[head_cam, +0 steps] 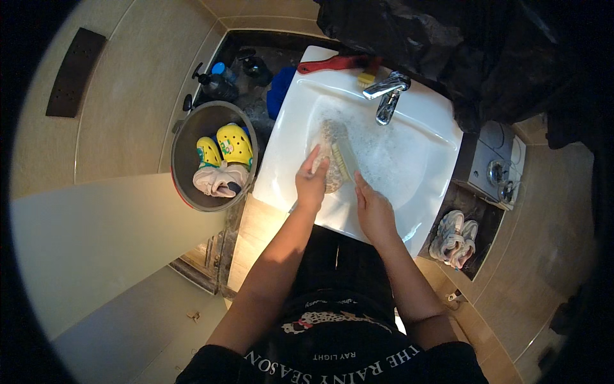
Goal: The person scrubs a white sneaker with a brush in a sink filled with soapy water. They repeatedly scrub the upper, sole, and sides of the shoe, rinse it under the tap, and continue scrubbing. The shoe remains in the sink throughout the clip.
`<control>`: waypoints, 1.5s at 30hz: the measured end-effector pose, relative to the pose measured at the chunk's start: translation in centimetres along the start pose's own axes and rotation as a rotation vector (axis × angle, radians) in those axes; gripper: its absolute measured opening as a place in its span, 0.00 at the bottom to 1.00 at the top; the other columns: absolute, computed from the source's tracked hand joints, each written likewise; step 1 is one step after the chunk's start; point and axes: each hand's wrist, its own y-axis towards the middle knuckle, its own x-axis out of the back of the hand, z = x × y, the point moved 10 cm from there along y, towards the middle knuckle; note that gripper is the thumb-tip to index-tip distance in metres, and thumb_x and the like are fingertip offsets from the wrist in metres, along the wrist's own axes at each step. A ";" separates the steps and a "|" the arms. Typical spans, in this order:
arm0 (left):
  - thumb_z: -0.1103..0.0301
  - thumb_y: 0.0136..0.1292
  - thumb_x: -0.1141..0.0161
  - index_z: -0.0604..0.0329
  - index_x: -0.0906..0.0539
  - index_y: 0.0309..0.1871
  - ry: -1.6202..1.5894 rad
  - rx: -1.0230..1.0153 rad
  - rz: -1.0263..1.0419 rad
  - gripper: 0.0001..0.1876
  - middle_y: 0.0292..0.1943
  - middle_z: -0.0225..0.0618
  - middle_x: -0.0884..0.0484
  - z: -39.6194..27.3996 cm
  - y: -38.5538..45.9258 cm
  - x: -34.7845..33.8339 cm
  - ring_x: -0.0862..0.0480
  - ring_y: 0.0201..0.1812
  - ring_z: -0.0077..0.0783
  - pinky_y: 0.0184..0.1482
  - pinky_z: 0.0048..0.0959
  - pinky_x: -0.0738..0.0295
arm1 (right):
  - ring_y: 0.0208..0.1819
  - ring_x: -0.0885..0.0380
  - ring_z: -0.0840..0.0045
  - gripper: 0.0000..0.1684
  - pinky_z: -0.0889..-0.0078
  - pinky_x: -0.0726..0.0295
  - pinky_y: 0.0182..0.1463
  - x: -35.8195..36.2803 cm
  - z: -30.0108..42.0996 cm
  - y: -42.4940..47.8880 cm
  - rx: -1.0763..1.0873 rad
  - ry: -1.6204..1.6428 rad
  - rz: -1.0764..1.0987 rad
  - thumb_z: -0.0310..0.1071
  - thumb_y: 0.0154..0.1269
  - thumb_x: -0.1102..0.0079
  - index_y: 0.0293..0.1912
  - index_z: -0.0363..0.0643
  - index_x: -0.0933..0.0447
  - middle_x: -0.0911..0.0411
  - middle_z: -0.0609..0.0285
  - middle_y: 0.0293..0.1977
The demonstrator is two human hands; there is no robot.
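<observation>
A white washbasin (422, 192) holds sudsy water. My left hand (312, 180) grips a pale shoe (335, 178) over the basin's left part; foam and my fingers hide some of it. My right hand (375, 206) is closed on the handle end of a pale scrubbing brush (348, 153), whose bristles lie against the shoe's right side. Above the water stands a chrome faucet (387, 93). A red-handled brush (331, 64) and yellow bristles (367, 79) rest on the basin's back ledge.
Left of the basin, a grey bucket (177, 158) holds yellow clogs (235, 144) and a pale shoe (218, 181). Dark pump bottles (218, 87) and a blue item (280, 93) stand behind. At right are a pair of shoes (451, 237) and a metallic box (484, 163). Black plastic (431, 43) hangs above.
</observation>
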 end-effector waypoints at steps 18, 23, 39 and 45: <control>0.54 0.79 0.53 0.34 0.64 0.80 -0.113 0.155 0.086 0.37 0.73 0.42 0.41 2.5 -4.3 -4.8 0.30 0.65 0.39 0.60 0.41 0.28 | 0.16 0.32 0.85 0.26 0.80 0.37 0.15 -5.6 -5.4 2.0 -0.482 1.233 -0.130 0.40 0.63 0.28 0.52 0.40 0.31 0.23 0.64 0.31; 0.37 0.69 0.46 0.40 0.60 0.80 -0.065 0.165 0.018 0.47 0.64 0.45 0.34 2.9 -1.3 -1.0 0.29 0.60 0.39 0.60 0.42 0.33 | 0.14 0.38 0.90 0.25 0.83 0.43 0.14 -3.2 -7.1 3.2 -0.434 1.143 -0.039 0.40 0.64 0.29 0.53 0.44 0.30 0.26 0.69 0.26; 0.71 0.62 0.31 0.59 0.31 0.70 0.212 0.469 0.640 0.33 0.58 0.45 0.21 -1.2 -2.7 -2.4 0.15 0.52 0.37 0.51 0.37 0.14 | 0.12 0.42 0.93 0.25 0.89 0.44 0.14 -0.1 -8.1 3.5 -0.357 1.074 0.446 0.38 0.64 0.30 0.57 0.40 0.25 0.25 0.73 0.25; 0.72 0.59 0.29 0.50 0.32 0.72 0.021 0.503 0.531 0.37 0.60 0.41 0.23 -0.3 -2.7 -1.5 0.19 0.56 0.39 0.50 0.41 0.13 | 0.16 0.29 0.81 0.27 0.75 0.29 0.21 1.3 -8.7 4.9 -0.346 0.653 0.123 0.42 0.69 0.36 0.61 0.38 0.26 0.22 0.63 0.24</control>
